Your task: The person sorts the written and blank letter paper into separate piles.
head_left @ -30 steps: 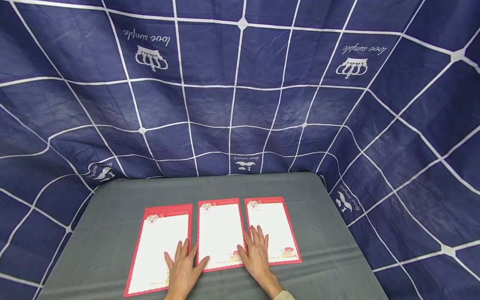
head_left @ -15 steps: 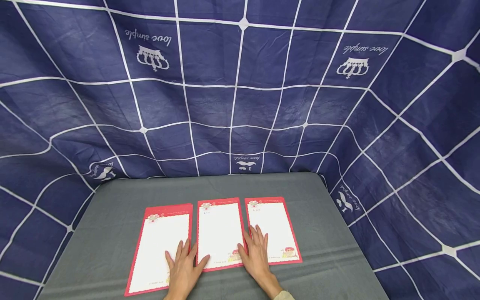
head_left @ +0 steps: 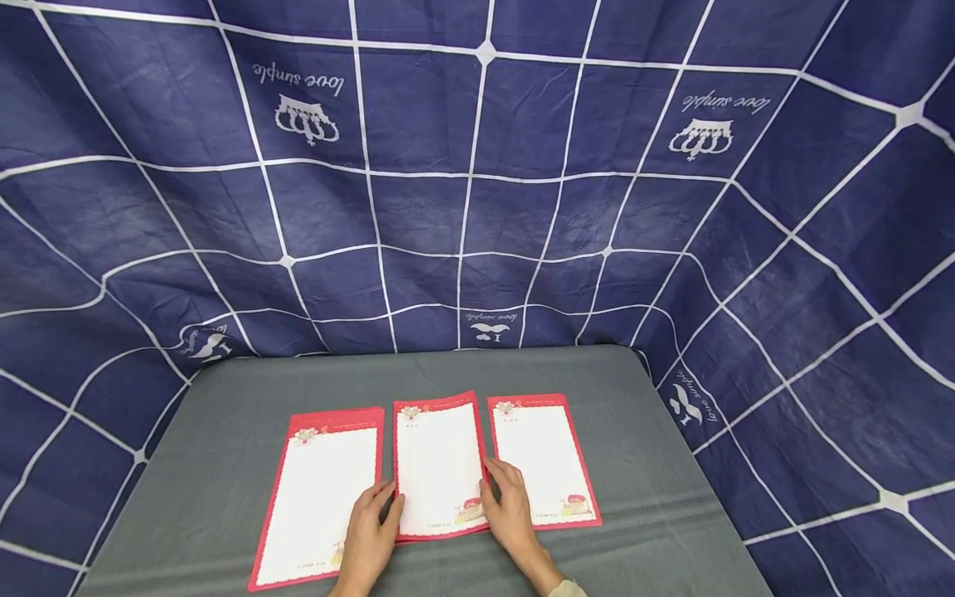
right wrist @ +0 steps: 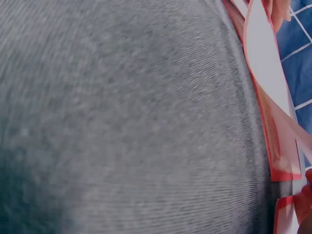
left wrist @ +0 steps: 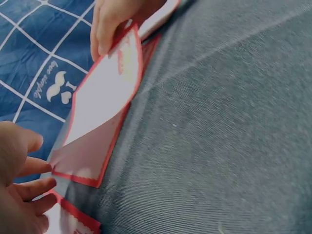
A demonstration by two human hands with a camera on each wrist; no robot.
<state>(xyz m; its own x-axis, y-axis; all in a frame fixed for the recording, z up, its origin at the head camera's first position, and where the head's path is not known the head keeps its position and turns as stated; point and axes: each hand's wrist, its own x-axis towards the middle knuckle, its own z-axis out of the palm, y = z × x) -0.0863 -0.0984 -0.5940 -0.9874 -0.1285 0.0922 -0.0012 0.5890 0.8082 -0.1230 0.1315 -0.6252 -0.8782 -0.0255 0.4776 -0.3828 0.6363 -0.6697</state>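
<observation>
A red-bordered sheet of writing paper (head_left: pixel 438 464) is raised by its two sides above another red-edged sheet lying beneath it. Its near edge sags in a curve between my hands, plain in both wrist views. My left hand (head_left: pixel 369 531) holds the left edge between thumb and fingers, while my right hand (head_left: pixel 510 510) pinches the right edge. In the left wrist view, my left hand (left wrist: pixel 22 180) is at the left side and my right hand (left wrist: pixel 119 22) grips the paper (left wrist: pixel 105 92) at the top. Only part of my right hand (right wrist: pixel 304 202) shows in the right wrist view.
A left stack of red-bordered paper (head_left: pixel 317 506) and a right sheet of the same kind (head_left: pixel 545 464) lie flat on the grey cloth-covered table (head_left: pixel 634 547). A blue curtain with white lines (head_left: pixel 418 207) hangs behind and along the sides.
Both hands lay with spread fingers over the paper's lower sides. Now they have drawn their fingers in around the middle sheet's edges, and that sheet has come up from the one below.
</observation>
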